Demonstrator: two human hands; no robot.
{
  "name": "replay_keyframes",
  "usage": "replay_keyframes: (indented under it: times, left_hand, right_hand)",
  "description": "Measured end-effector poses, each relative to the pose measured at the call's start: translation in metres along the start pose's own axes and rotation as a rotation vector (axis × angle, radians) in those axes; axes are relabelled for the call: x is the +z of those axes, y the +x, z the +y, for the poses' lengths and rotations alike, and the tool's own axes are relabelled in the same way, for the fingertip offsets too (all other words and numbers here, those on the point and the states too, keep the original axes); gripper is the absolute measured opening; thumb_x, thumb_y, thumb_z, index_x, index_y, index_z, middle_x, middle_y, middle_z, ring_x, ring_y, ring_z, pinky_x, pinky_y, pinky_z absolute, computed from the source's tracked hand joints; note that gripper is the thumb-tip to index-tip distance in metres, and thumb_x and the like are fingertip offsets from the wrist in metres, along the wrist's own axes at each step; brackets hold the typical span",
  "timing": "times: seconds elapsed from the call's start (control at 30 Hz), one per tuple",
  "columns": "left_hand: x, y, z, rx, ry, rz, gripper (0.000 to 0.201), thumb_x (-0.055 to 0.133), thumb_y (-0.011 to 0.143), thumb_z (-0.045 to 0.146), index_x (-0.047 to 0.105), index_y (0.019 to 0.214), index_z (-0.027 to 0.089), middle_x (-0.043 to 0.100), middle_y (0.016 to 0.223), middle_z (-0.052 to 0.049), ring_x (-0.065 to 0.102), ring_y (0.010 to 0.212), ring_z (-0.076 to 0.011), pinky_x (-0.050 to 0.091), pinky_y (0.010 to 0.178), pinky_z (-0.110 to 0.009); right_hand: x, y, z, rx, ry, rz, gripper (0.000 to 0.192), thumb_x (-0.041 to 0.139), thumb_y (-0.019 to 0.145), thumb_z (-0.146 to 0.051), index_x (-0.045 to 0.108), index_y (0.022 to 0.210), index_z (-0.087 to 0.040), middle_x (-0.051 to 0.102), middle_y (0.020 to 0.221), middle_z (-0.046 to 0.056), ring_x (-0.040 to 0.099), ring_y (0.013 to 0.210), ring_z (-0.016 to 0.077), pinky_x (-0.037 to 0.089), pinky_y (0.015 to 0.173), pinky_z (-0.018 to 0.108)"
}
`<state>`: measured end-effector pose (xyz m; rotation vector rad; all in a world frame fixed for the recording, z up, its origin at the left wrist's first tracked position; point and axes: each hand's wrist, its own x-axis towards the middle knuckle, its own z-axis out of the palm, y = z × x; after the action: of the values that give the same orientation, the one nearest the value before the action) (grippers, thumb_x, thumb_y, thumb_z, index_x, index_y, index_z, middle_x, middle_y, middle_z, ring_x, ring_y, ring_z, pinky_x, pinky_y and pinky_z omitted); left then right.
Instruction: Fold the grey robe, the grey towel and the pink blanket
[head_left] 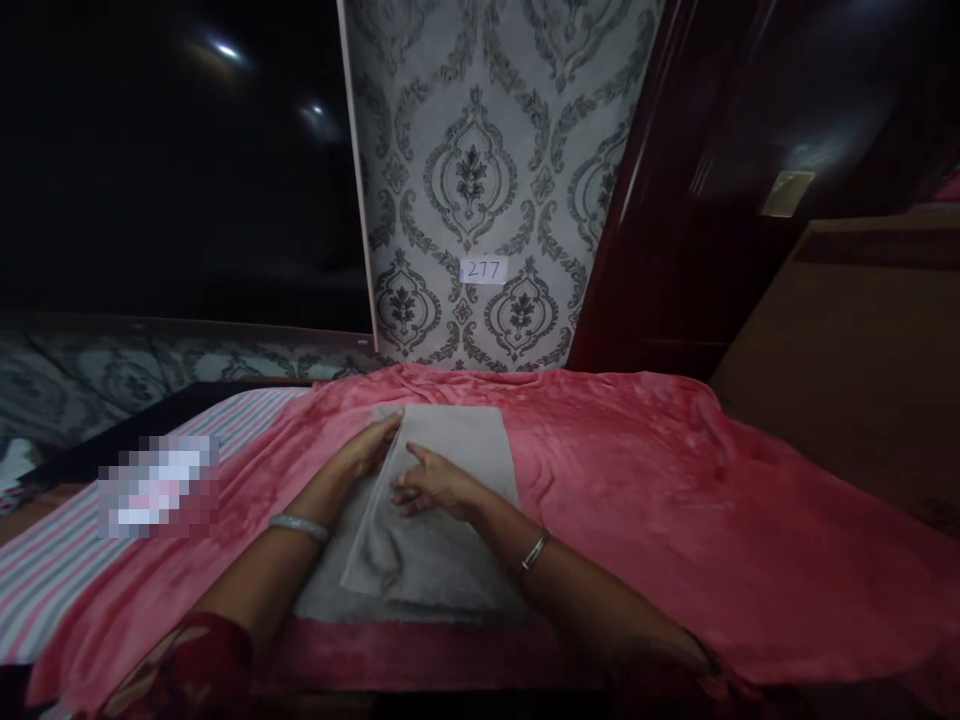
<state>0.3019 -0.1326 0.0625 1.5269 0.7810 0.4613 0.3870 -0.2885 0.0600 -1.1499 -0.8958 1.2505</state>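
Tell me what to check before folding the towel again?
1. Towel lies flat on the blanket: ok, though its left part is already folded over.
2. Left hand on the folded edge: ok.
3. Right hand pressing the towel flat: ok.
4. Folded edge runs straight: ok, as far as the dim light shows.
5. Near corners line up: cannot tell, the arms hide them.
6. Room on the blanket around the towel: ok.

Dim room, grey damask wallpaper (495, 150) with a "277" label (484, 269), dark red door frame (637, 200), black window (172, 150).
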Motion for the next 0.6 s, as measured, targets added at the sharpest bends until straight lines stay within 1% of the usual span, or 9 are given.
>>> replay_keyframes:
  times: [0.07,0.13,0.17,0.23,0.33,0.4,0.47,0.53,0.6]
  left_hand:
    - [-0.002,0.000,-0.014,-0.004,0.005,0.012,0.064,0.077,0.051,0.068,0.067,0.085,0.015,0.072,0.076,-0.009,0.068,0.066,-0.0235,0.054,0.058,-0.033]
    - [0.003,0.004,-0.024,0.036,0.024,0.035,0.060,0.081,0.049,0.058,0.068,0.089,0.014,0.073,0.079,-0.008,0.069,0.071,-0.0241,0.055,0.064,-0.033]
    - [0.007,0.006,-0.028,0.056,0.034,0.049,0.058,0.081,0.050,0.053,0.068,0.091,0.014,0.074,0.081,-0.008,0.069,0.075,-0.0251,0.055,0.067,-0.034]
    - [0.014,0.011,-0.031,0.091,0.064,0.090,0.051,0.080,0.052,0.042,0.069,0.093,0.013,0.075,0.084,-0.008,0.070,0.082,-0.0276,0.055,0.071,-0.035]
    - [0.017,0.012,-0.027,0.136,0.115,0.173,0.039,0.071,0.058,0.029,0.071,0.094,0.015,0.076,0.090,-0.007,0.070,0.092,-0.0289,0.055,0.079,-0.036]
    - [0.012,0.010,-0.023,0.161,0.140,0.211,0.039,0.065,0.061,0.026,0.072,0.098,0.015,0.076,0.094,-0.006,0.069,0.095,-0.0280,0.055,0.081,-0.035]
    - [0.003,0.006,-0.020,0.173,0.160,0.238,0.043,0.062,0.064,0.026,0.071,0.105,0.015,0.076,0.095,-0.005,0.070,0.092,-0.0263,0.055,0.079,-0.034]
    - [-0.008,0.002,-0.019,0.155,0.184,0.263,0.045,0.060,0.064,0.027,0.069,0.107,0.015,0.075,0.089,-0.004,0.070,0.083,-0.0249,0.055,0.071,-0.032]
    - [-0.017,-0.002,-0.020,0.106,0.216,0.271,0.040,0.062,0.060,0.027,0.070,0.098,0.015,0.073,0.078,-0.003,0.069,0.073,-0.0246,0.054,0.063,-0.031]
  right_hand:
    - [-0.003,-0.007,0.012,0.043,0.033,-0.044,0.075,0.078,0.057,-0.025,0.060,0.130,-0.022,0.068,0.075,0.000,0.067,0.060,0.0204,0.054,0.055,0.035]
    - [-0.018,-0.016,0.015,-0.028,0.028,-0.006,0.059,0.078,0.059,-0.029,0.067,0.116,-0.025,0.070,0.080,0.003,0.067,0.060,0.0206,0.052,0.053,0.034]
    - [-0.028,-0.020,0.014,-0.072,0.019,0.049,0.052,0.076,0.059,-0.032,0.069,0.111,-0.026,0.071,0.082,0.004,0.067,0.060,0.0204,0.051,0.051,0.033]
    - [-0.054,-0.028,0.010,-0.153,0.001,0.206,0.046,0.073,0.061,-0.036,0.070,0.105,-0.025,0.073,0.083,0.004,0.065,0.058,0.0186,0.048,0.048,0.029]
    - [-0.099,-0.036,0.012,-0.223,-0.005,0.428,0.047,0.069,0.058,-0.038,0.066,0.103,-0.023,0.071,0.077,0.001,0.059,0.054,0.0135,0.041,0.045,0.022]
    - [-0.126,-0.039,0.022,-0.243,0.009,0.550,0.048,0.068,0.056,-0.040,0.064,0.100,-0.022,0.068,0.072,-0.001,0.055,0.052,0.0120,0.038,0.044,0.021]
    - [-0.147,-0.040,0.035,-0.252,0.022,0.648,0.047,0.067,0.055,-0.041,0.063,0.097,-0.021,0.066,0.069,-0.001,0.054,0.051,0.0125,0.039,0.045,0.023]
    - [-0.160,-0.041,0.049,-0.251,0.021,0.663,0.048,0.067,0.055,-0.043,0.063,0.097,-0.020,0.066,0.069,0.001,0.055,0.052,0.0135,0.042,0.048,0.025]
    - [-0.166,-0.040,0.057,-0.250,0.006,0.627,0.049,0.067,0.055,-0.044,0.064,0.098,-0.020,0.067,0.071,0.002,0.057,0.055,0.0143,0.045,0.051,0.027]
